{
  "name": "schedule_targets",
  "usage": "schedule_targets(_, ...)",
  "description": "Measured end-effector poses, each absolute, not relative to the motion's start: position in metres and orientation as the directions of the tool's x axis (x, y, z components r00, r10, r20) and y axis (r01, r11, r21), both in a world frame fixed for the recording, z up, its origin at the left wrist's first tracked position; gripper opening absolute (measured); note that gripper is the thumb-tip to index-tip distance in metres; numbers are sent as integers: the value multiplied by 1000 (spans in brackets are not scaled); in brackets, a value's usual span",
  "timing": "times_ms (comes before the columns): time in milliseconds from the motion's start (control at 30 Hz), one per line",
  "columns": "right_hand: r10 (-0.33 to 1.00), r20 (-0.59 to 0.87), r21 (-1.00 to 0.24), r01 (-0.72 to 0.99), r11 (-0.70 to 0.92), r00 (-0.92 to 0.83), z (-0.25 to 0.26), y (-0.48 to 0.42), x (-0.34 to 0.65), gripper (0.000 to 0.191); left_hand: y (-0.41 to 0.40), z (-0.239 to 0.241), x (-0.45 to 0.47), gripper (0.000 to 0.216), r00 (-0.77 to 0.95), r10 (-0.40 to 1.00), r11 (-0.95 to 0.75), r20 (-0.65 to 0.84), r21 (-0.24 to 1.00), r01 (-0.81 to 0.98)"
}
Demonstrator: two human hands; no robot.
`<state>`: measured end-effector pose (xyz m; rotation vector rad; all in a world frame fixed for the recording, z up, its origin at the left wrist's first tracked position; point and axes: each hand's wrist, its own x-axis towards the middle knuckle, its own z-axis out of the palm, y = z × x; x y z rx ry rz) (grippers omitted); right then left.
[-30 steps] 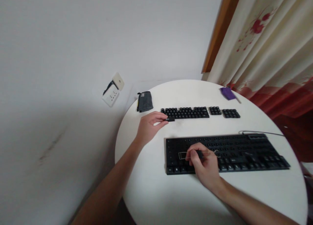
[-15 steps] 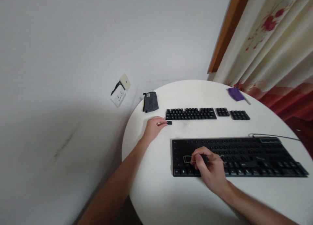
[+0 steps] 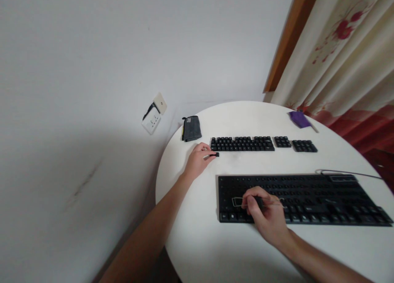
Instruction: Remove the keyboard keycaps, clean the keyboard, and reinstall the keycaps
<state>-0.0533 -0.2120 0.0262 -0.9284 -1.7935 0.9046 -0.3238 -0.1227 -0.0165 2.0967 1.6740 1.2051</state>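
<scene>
Small black keycap (image 3: 216,154) pinched between thumb and fingertips of the left hand (image 3: 198,162), low over the round white table (image 3: 209,242) and just below the left end of a long row of loose keycaps (image 3: 242,144). A second ago tight against that corner of the row, now a little below it, in much the same place as half a second ago. Left hand closed on the keycap, forearm reaching in from the lower left. Nearer the wearer, right hand (image 3: 266,215) curled shut around the handle of a wire keycap puller (image 3: 238,201), wire loop pointing left over the lower left part of a black keyboard (image 3: 323,192). Same grip and same spot on the keyboard as in both earlier views. Many keys gone from the keyboard's upper rows, a few rows in place along its near edge. Hands well apart, one at the loose keys, one at the keyboard. To the right of the long row, two smaller blocks of loose keycaps (image 3: 282,142) and (image 3: 304,146), all in one line. Thin cable (image 3: 347,172) trailing from the keyboard's far right corner. Grey pouch (image 3: 191,128) at the table's far left edge. Purple object (image 3: 299,119) at the far right, beside a cream and red floral curtain (image 3: 344,61). White wall socket (image 3: 153,119) on the plain wall to the left. Whole scene slightly further right in frame than before.
</scene>
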Motion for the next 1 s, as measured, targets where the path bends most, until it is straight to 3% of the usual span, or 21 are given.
schedule_targets(467,851,403,-848,214,486,-338,26,-214,-51,14,-120,-15,-322,10,10,877,-316,480,561,765)
schedule_targets(667,841,426,-837,208,506,-332,30,-212,-51,15,-123,-18,-328,56,-176,891,-166,418,661,732)
schedule_targets(1000,839,430,-838,201,508,-333,30,-214,-52,15,-122,-17,-324,63,-213,921,-76,327,686,724)
